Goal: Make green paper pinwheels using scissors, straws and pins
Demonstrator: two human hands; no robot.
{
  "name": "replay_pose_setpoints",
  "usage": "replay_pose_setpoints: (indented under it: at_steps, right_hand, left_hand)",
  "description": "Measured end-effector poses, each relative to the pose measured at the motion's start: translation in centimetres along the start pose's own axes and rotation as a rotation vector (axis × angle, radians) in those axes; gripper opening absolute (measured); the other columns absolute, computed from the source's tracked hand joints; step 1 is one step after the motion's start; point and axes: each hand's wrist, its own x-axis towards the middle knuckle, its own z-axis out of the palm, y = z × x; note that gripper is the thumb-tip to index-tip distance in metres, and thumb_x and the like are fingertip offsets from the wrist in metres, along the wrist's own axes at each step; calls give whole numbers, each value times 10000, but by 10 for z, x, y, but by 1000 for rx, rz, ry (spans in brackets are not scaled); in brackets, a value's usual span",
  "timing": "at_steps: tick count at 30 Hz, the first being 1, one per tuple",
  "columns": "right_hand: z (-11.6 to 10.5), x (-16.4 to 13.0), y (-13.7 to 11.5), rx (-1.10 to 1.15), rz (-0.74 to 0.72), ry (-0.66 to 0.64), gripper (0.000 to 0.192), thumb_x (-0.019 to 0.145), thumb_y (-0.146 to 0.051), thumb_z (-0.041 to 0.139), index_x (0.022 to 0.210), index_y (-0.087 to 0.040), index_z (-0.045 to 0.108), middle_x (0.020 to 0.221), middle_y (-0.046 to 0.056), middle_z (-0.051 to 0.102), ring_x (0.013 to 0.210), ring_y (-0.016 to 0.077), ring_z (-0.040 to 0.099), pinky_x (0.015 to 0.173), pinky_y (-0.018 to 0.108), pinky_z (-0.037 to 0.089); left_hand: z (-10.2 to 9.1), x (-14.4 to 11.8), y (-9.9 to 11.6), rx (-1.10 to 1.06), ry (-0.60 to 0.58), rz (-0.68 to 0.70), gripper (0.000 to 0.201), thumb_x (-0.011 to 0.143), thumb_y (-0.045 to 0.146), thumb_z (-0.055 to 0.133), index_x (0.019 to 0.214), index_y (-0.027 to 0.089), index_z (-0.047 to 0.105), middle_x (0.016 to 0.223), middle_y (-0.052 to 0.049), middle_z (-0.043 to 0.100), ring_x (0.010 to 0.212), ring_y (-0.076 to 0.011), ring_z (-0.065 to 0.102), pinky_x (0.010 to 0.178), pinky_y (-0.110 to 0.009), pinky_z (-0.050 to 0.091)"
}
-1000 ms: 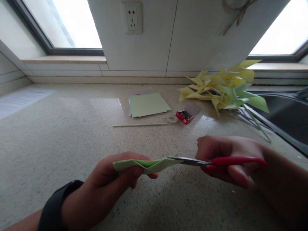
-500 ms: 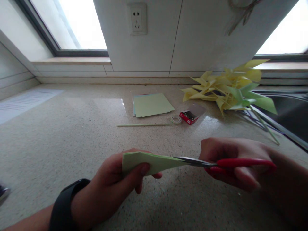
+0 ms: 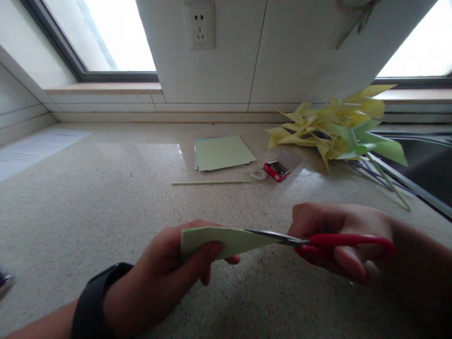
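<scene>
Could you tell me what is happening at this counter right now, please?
A person's left hand holds a folded green paper above the counter, while the right hand works red-handled scissors into its edge. Behind lie a stack of paper sheets, a thin stick and a heap of paper pinwheels.

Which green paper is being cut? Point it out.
The folded green sheet in the left hand, red scissors biting its edge; the flat paper stack lies untouched farther back.
</scene>
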Motion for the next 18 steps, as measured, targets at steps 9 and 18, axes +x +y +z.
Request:
replay_pose_setpoints:
  at_steps: [9,18]
  right_hand:
    - [1,-5,-11,-56,111,-6,674,601,-803,743,642,-173,506,507,-48,523,382,61,419,365,186,394]
    - [12,-4,-22,-43,219,-7,661,628,-785,736,691,-182,473,568,-62,503,448,48,427,431,171,401]
  left_hand:
    - [0,1,1,-46,-36,28,222,1031,214,521,1106,255,727,986,-22,763,693,-90,624,637,-164,540]
    - [2,0,0,-5,-52,68,257,1017,156,538,1143,283,723,1000,0,787,711,-74,657,651,-141,547]
